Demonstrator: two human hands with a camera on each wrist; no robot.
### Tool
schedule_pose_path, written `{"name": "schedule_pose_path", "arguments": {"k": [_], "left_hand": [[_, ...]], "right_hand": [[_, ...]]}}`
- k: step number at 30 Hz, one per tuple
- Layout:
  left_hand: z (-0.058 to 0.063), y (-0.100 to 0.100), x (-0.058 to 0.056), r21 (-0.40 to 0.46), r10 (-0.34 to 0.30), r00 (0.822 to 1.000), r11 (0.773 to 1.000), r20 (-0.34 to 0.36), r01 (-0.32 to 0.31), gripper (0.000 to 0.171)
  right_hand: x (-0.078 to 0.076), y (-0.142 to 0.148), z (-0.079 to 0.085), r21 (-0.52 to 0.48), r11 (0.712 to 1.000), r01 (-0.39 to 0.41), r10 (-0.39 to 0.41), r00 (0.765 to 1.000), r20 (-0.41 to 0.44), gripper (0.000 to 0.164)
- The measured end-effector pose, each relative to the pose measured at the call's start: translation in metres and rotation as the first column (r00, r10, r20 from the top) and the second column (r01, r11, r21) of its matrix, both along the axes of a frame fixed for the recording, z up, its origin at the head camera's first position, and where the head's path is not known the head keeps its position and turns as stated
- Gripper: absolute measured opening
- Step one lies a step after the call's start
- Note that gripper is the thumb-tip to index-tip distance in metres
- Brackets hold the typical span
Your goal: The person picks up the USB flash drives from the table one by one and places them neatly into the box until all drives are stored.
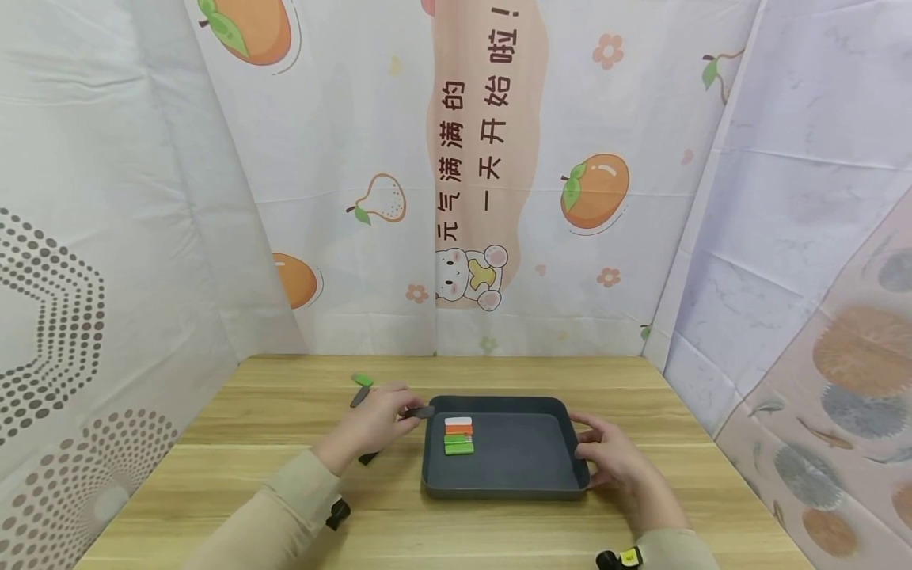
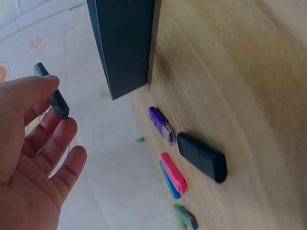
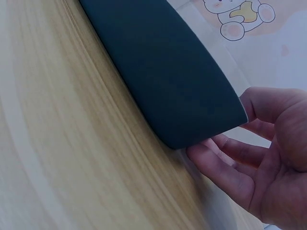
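Observation:
My left hand point(image 1: 378, 418) pinches a dark grey USB flash drive point(image 2: 58, 103) between thumb and fingertips, over the left rim of a dark grey tray point(image 1: 523, 455). Inside the tray, near its left wall, white, orange and green flash drives point(image 1: 459, 449) lie in a short column. At the tray's right side, my right hand point(image 1: 611, 450) grips the wall, thumb at the rim and fingers against the outside in the right wrist view.
Left of the tray on the wooden table point(image 1: 285, 427) lie a purple flash drive point(image 2: 159, 120), a black one point(image 2: 202, 157), a pink one point(image 2: 173, 172), a blue one point(image 2: 168, 181) and a grey one point(image 2: 186, 217). Printed curtains point(image 1: 321, 119) stand behind the table.

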State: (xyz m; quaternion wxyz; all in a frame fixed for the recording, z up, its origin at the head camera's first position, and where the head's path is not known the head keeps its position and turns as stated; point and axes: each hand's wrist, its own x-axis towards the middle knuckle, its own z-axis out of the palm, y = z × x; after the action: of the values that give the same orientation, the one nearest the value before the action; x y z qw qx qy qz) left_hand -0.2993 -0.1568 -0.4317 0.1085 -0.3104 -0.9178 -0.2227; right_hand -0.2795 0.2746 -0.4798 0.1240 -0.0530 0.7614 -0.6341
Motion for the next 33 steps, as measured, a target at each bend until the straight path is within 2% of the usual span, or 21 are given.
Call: {"name": "schedule_pose_path", "arguments": {"k": [7,13,18,23,25,33], "left_hand": [[-0.003,0.01,0.001,0.023,0.009,0.997,1.0,0.077,-0.011,0.017],[-0.003,0.021,0.002,0.037,-0.005,0.996,0.999,0.094,0.001,0.016],[-0.008,0.03,0.0,0.043,-0.021,0.995,0.999,0.098,0.016,0.014],[-0.013,0.037,-0.001,0.047,-0.025,0.987,0.999,0.159,0.018,0.014],[-0.014,0.04,-0.001,0.039,-0.026,0.984,0.999,0.175,0.019,0.013],[-0.018,0.046,-0.001,-0.031,-0.009,0.986,0.999,0.165,0.015,0.012]], "right_hand": [[0.0,0.0,0.0,0.005,1.0,-0.002,0.002,1.0,-0.001,0.075],[0.0,0.0,0.0,0.007,1.0,0.0,0.0,1.0,-0.001,0.074],[0.0,0.001,0.0,0.005,1.0,0.002,-0.002,1.0,0.0,0.074],[0.0,0.001,-0.001,0.01,1.0,0.003,-0.003,1.0,-0.003,0.074],[-0.001,0.001,-0.001,0.005,1.0,0.003,-0.003,1.0,-0.001,0.075],[-0.001,0.002,-0.002,0.005,1.0,0.009,-0.009,1.0,-0.001,0.075]]}}
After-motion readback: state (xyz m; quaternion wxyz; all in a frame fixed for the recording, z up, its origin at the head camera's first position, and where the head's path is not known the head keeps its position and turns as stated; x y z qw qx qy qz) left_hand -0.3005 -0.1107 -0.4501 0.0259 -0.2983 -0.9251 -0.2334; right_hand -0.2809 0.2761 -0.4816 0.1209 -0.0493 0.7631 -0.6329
